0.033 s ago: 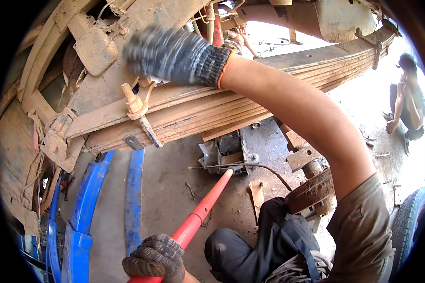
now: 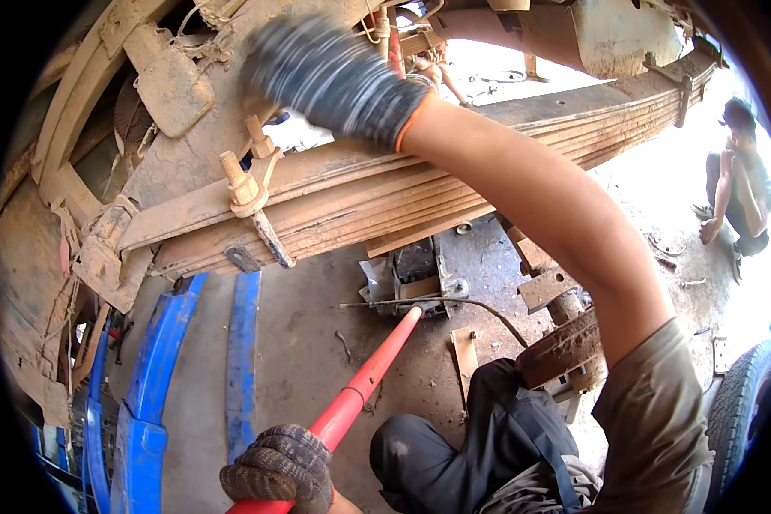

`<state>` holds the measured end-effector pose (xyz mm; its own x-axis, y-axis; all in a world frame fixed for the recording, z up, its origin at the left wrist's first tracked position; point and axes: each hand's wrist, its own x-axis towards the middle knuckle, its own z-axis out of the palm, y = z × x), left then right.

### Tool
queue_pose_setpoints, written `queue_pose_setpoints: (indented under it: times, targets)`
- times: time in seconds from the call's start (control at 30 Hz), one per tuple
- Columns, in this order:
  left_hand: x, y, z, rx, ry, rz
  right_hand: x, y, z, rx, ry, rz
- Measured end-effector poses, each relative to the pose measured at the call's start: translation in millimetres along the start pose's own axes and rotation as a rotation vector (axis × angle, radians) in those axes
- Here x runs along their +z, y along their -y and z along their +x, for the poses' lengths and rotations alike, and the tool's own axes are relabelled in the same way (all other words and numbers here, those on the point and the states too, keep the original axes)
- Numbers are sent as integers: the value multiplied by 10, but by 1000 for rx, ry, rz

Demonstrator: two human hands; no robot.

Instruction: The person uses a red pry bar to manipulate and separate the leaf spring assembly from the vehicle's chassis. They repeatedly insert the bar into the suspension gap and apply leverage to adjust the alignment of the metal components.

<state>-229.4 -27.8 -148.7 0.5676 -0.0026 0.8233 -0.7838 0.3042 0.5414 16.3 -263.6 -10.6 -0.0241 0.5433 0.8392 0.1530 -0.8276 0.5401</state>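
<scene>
My left hand (image 2: 281,469), in a dark knitted glove, is closed round a long red pole (image 2: 351,403). The pole slants away toward a dark metal device (image 2: 424,278) on the floor, where its far end meets it. My right hand (image 2: 325,81), in a grey-and-black striped glove, is raised above a rusty leaf spring (image 2: 385,201). Motion smears its fingers, so what they hold, if anything, is unclear. Just below that hand, a U-bolt with a thick nut (image 2: 247,195) stands at the leaf spring, with a second nut (image 2: 260,141) behind it.
Blue metal beams (image 2: 154,377) stand at the left. Dusty frame parts (image 2: 176,94) fill the upper left. A rusty cylindrical part (image 2: 565,343) lies beside my knee. A person (image 2: 737,188) crouches at the far right, above a tyre (image 2: 750,403).
My right hand has moved up and slightly to the right, uncovering the second nut. My left hand stays on the red pole, barely shifted.
</scene>
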Motion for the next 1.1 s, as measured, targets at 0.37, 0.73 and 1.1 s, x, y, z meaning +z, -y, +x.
queue_pose_setpoints:
  times: [0.37, 0.73, 1.1]
  targets:
    - [-224, 200, -174, 80, -86, -138, 134, 50, 17, -253, -114, 563]
    - [271, 178, -134, 174, -704, -389, 125, 83, 18, -256, -136, 333]
    - [56, 84, 12, 55, -21, -84, 56, 4, -39, -362, -150, 393]
